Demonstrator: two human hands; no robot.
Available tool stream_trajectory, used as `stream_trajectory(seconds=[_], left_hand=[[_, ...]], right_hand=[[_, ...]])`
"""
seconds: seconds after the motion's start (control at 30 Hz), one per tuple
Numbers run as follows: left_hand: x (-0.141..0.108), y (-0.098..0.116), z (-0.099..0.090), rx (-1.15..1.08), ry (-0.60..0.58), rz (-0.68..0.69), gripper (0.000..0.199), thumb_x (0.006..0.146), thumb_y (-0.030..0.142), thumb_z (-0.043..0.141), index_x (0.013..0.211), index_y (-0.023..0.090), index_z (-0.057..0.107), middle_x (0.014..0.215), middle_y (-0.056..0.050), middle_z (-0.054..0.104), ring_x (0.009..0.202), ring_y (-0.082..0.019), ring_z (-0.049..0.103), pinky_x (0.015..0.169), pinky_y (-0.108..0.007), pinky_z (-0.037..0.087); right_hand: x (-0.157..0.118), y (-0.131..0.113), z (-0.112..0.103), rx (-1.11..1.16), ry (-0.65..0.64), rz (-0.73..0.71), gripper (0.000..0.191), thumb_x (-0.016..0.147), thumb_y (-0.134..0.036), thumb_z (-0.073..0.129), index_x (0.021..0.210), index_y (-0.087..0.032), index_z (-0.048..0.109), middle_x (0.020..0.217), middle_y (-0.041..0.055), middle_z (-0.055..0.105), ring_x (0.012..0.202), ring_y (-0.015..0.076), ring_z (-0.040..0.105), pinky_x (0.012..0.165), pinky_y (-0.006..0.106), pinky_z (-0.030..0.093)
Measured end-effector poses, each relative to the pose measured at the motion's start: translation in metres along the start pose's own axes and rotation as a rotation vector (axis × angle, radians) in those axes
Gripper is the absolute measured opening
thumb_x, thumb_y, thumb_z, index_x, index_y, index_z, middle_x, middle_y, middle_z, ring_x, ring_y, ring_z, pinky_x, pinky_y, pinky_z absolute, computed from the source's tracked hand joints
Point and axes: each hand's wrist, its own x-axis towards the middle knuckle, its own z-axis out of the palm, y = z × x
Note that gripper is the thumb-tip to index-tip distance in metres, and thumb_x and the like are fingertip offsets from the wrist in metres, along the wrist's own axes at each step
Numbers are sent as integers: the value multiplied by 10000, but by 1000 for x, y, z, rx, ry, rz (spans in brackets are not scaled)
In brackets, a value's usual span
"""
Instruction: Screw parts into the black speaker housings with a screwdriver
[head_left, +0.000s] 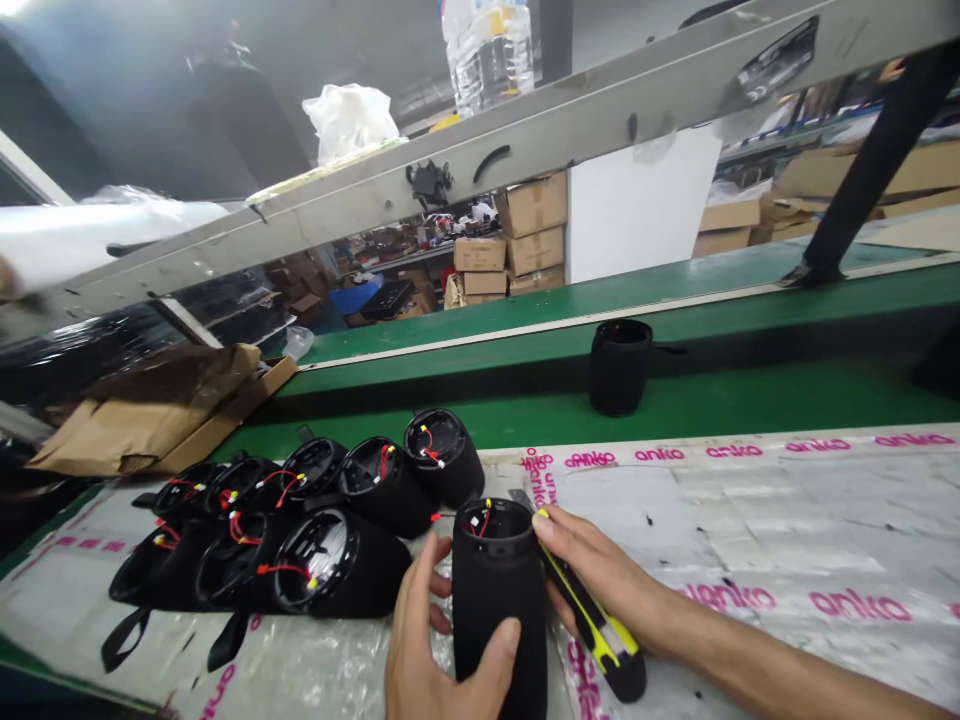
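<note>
My left hand (442,640) is wrapped round a black fabric-covered speaker housing (499,600) that stands upright in front of me. Red wires with small yellow and white connectors show inside its open top. In my right hand (592,565) is a yellow and black utility knife (596,625); its blade lies close to the housing's rim, and I cannot tell whether it touches. To the left, several similar black housings (390,495) lie tilted in two rows, their open ends showing red wires. Two black strap loops (126,640) hang from the front ones.
Plastic sheeting with pink lettering (735,598) covers the bench. Behind it runs a green belt (525,400) with another black housing (620,368) upright on it. A grey metal rail (570,125) crosses above. Cardboard (161,405) lies at left; a water bottle (487,60) stands on the rail.
</note>
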Motion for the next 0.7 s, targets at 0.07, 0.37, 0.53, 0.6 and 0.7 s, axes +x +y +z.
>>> stream_trajectory(seconds=[0.07, 0.37, 0.53, 0.6, 0.7], left_hand=[[1, 0, -1, 0, -5, -16, 631, 768, 372, 629, 1364, 243, 465, 1294, -71, 554, 956, -201, 558, 722, -323, 482], [5, 9, 11, -538, -357, -266, 934, 636, 502, 745, 1418, 175, 351, 1373, -124, 558, 1258, -301, 533, 1068, -416, 405], [6, 22, 2, -278, -310, -256, 852, 680, 477, 671, 1416, 177, 364, 1345, -116, 594, 1232, -297, 565, 1038, -421, 437], [7, 26, -6, -15, -303, -292, 887, 688, 443, 640, 1468, 184, 308, 1392, -124, 560, 1273, -309, 537, 1054, -452, 418], [10, 30, -14, 353, -411, -335, 924, 706, 431, 616, 1512, 163, 250, 1426, -160, 530, 1242, -344, 566, 1009, -480, 446]], right_hand=[[-1, -2, 1, 12, -2, 2, 484, 967, -670, 451, 892, -194, 495, 489, -37, 541, 385, 116, 465, 385, 196, 368], [-1, 4, 1, 81, -50, 84, 500, 959, -696, 428, 931, -201, 492, 508, -26, 558, 398, 137, 491, 393, 215, 399], [-1, -1, -1, -120, 38, 65, 520, 955, -717, 402, 924, -207, 498, 533, -38, 542, 427, 144, 497, 417, 235, 392], [-5, -12, -5, -313, 109, -13, 477, 986, -668, 398, 918, -209, 512, 547, -44, 529, 477, 147, 515, 475, 250, 408], [-18, -29, -8, -613, 115, -77, 421, 1037, -590, 337, 920, -224, 508, 653, -20, 580, 614, 167, 574, 617, 286, 438]])
